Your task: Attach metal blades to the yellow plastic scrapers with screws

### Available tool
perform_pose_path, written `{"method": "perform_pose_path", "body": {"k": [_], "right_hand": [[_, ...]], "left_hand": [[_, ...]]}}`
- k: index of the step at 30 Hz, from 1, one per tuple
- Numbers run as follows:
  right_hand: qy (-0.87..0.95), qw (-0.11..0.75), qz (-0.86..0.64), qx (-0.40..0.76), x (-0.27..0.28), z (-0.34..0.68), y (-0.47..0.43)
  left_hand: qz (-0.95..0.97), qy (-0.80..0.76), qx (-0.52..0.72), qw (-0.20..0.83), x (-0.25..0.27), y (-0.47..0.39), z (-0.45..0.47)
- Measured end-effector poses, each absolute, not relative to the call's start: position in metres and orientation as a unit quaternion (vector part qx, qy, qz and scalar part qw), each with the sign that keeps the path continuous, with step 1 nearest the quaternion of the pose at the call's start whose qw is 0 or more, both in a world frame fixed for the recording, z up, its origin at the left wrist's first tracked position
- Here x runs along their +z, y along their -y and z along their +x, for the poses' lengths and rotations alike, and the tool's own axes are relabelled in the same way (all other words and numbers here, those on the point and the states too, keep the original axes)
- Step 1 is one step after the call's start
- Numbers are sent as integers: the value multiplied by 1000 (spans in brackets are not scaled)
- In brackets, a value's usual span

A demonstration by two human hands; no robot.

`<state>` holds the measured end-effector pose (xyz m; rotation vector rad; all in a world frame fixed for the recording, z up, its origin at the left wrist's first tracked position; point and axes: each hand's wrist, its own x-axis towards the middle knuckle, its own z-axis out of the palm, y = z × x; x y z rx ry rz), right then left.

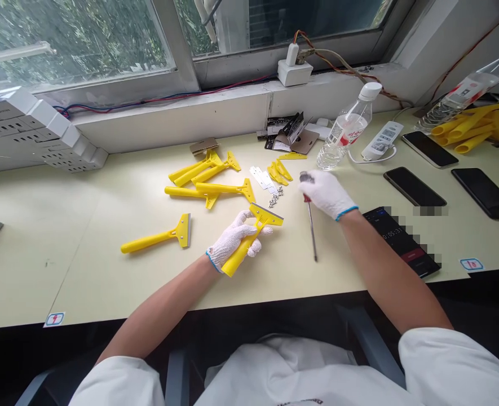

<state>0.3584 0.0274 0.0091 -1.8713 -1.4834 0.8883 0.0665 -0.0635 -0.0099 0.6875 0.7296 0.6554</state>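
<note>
My left hand (238, 239), in a white knit glove, is closed around the yellow handle of a scraper (246, 248); its head with a metal blade edge points up and away. My right hand (329, 194), gloved too, has its fingers closed at the handle of a screwdriver (312, 228), whose shaft points down toward me. Left of my left hand lies another scraper (160, 239) with a blade edge and screws. Beyond my hands are several yellow scraper handles (207, 189), white blade pieces (263, 179), small screws (276, 197) and yellow clamp plates (281, 171).
A water bottle (345, 129) stands behind my right hand, near a power strip (382, 140). Phones (415, 186) lie to the right, one (395, 231) partly under my right forearm. Black packaging (291, 132) sits by the sill; yellow tubes (471, 132) lie far right.
</note>
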Motion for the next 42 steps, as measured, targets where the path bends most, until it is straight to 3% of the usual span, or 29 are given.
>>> {"method": "perform_pose_path", "body": {"k": [4,8,21,42], "right_hand": [[350,619,-539,452,25,362,-26],[338,736,-416,414,29,358,-21],[446,725,-373,368,22,345,-10],[413,624,-567,345,21,348,-18]], "left_hand": [[329,-348,309,822,-10,64,67],[326,-340,310,826,-14,63,65],[331,-348,308,822,-17,62,64],[342,-371,292,812,-12,64,65]]}}
